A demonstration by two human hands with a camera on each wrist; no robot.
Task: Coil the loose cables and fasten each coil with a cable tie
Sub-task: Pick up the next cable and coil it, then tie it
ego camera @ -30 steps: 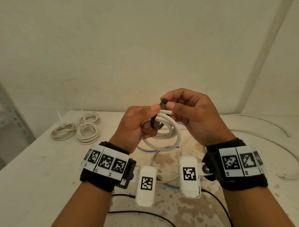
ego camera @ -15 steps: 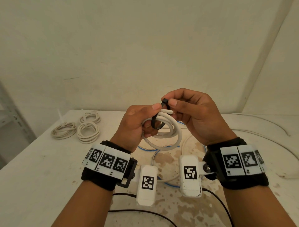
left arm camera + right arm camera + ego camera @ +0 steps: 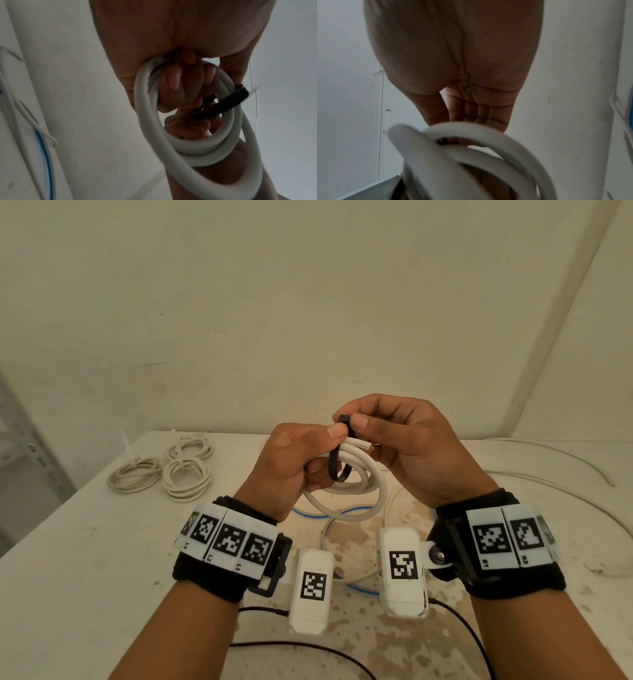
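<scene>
I hold a small coil of thick white cable (image 3: 359, 491) in the air above the table. My left hand (image 3: 294, 463) grips the coil, thumb on top, fingers curled through it (image 3: 173, 83). A black cable tie (image 3: 337, 470) loops loosely around the coil's strands (image 3: 228, 104). My right hand (image 3: 394, 440) pinches the tie's head (image 3: 343, 419) between thumb and forefinger, right beside my left thumb. In the right wrist view the coil (image 3: 488, 148) fills the foreground and hides the fingertips.
Three tied white coils (image 3: 186, 479) lie at the table's far left. Loose white and blue cables (image 3: 342, 510) lie on the stained tabletop (image 3: 102, 542) under my hands. Another white cable (image 3: 548, 450) curves along the right. A thin black wire (image 3: 308, 645) runs near the front edge.
The right thumb and forefinger have closed in on the tie's head next to the left thumb. Both hands and the coil stay almost where they were.
</scene>
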